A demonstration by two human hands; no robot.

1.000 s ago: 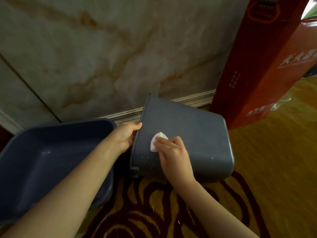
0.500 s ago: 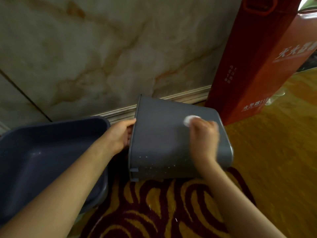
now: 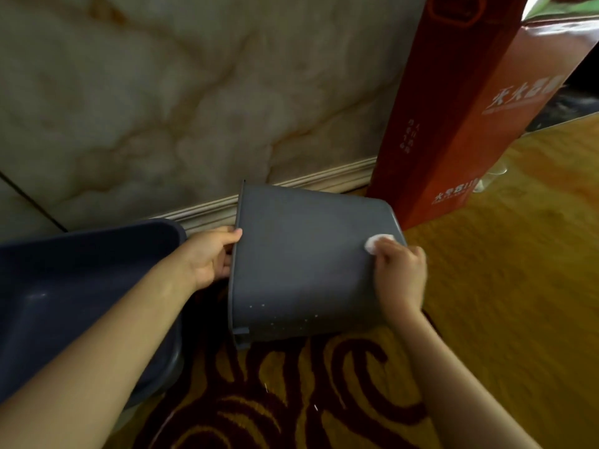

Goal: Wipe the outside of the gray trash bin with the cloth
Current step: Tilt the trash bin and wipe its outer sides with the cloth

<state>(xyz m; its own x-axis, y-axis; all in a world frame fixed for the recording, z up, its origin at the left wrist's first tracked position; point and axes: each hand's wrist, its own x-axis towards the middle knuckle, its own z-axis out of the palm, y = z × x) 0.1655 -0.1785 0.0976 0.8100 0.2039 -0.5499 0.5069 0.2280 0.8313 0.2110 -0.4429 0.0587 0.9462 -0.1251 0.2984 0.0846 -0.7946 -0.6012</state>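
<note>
The gray trash bin (image 3: pixel 304 264) lies on its side on the carpet, its open mouth facing left and its base to the right. My left hand (image 3: pixel 210 254) grips the bin's rim at the upper left. My right hand (image 3: pixel 400 275) presses a small white cloth (image 3: pixel 377 243) against the bin's upper side near the base end. Only a corner of the cloth shows beyond my fingers.
A dark blue plastic tub (image 3: pixel 81 286) sits at the left, close to the bin's mouth. A tall red box (image 3: pixel 460 102) leans against the marble wall (image 3: pixel 194 92) right behind the bin. The patterned yellow and maroon carpet (image 3: pixel 518 286) spreads to the right and front.
My right hand has slid the cloth across the bin's side from near the rim to the base end at the right. The left hand keeps its hold on the rim.
</note>
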